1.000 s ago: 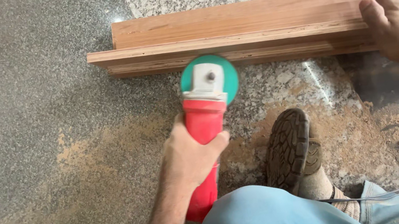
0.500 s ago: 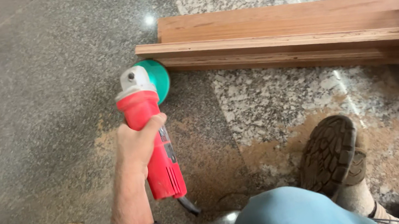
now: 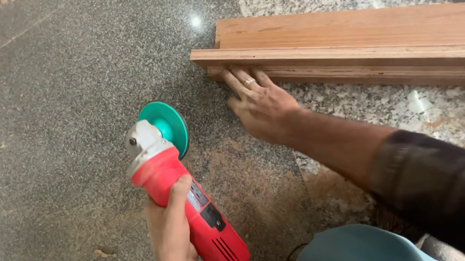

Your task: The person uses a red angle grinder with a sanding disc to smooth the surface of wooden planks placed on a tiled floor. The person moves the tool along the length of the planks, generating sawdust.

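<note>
Left hand [image 3: 174, 234] wrapped around red grinder [image 3: 192, 209]; right hand [image 3: 263, 106] flat, fingers spread, touching wooden board [image 3: 369, 41].

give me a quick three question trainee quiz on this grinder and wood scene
1. True or false: the left hand grips the red grinder by its body.
2. Where do the fingers of the right hand rest?
A. on the green disc
B. against the near left end of the wooden board
C. flat on top of the board
3. Fill in: the green disc is held ____ the wooden board, not touching it.

Key: 1 true; 2 B; 3 apart from. The brown dust on the stone floor lies mostly near the grinder.
</note>
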